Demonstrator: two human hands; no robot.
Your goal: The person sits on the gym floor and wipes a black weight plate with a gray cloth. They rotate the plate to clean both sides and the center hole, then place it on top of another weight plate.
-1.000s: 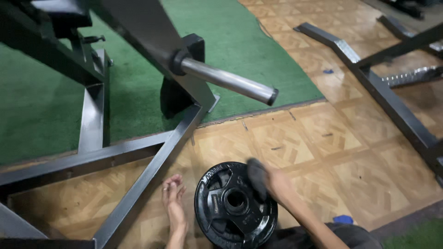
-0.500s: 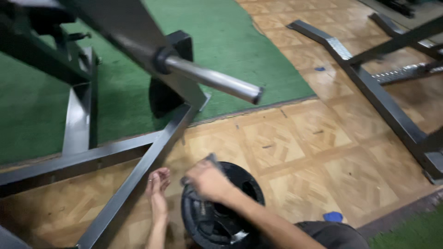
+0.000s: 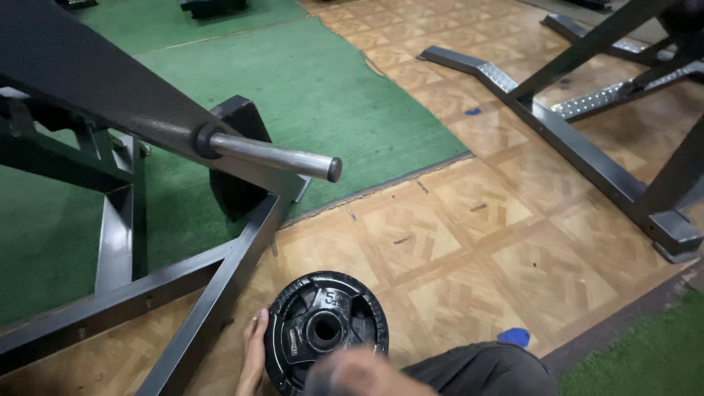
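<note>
A gym floor of tan parquet tiles (image 3: 469, 242) meets green turf (image 3: 323, 95) in the upper left of the frame, where a dark steel machine frame (image 3: 125, 242) carries a bare metal loading sleeve (image 3: 275, 156). At bottom centre a black weight plate (image 3: 326, 341) is tipped up off the floor. The left hand (image 3: 254, 352) lies against its left rim, fingers extended and flat rather than curled. The right hand (image 3: 359, 372) is a blur over the lower edge, so its grip cannot be told. The step looks like raising the plate; lifting it onto the sleeve calls for a firm two-handed hold. No containers are visible.
</note>
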